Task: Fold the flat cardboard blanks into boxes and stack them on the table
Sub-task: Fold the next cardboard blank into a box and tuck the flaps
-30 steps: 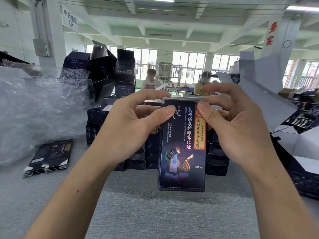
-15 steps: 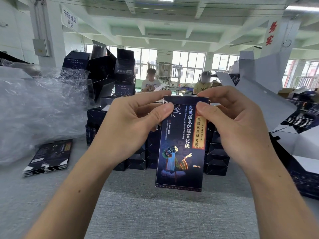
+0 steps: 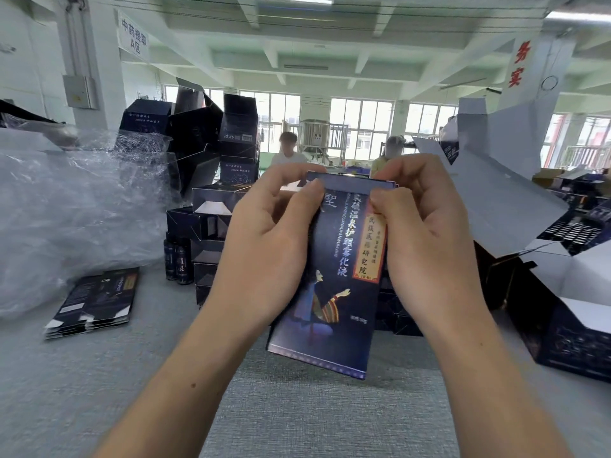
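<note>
1. My left grip (image 3: pixel 264 246) is grasping the dark blue box (image 3: pixel 334 285) at its upper left side. The thumb presses on the printed front near the top edge, and the fingers are curled behind it.
2. My right grip (image 3: pixel 426 239) is grasping the upper right side of the same box. Its thumb is also on the front, and its fingers are curled over the top edge.
3. The box is between both grips, in front of me and over the grey counter (image 3: pixel 297 418). It is not upright: the top leans a little to my right. I cannot tell if its lowest corner touches the counter.
4. The top flap (image 3: pixel 350 185) lies folded across the top of the box, between my two thumbs.
5. At the far left of the counter lies a small stack of flat blanks (image 3: pixel 96 300), just beside a big heap of crumpled clear plastic wrap (image 3: pixel 76 206).
6. Behind my grips is a pile of folded boxes (image 3: pixel 211 206), and two small dark bottles (image 3: pixel 177 259) stand at its left foot.
7. At my right are big open cartons (image 3: pixel 578 309) with white inner flaps.
</note>
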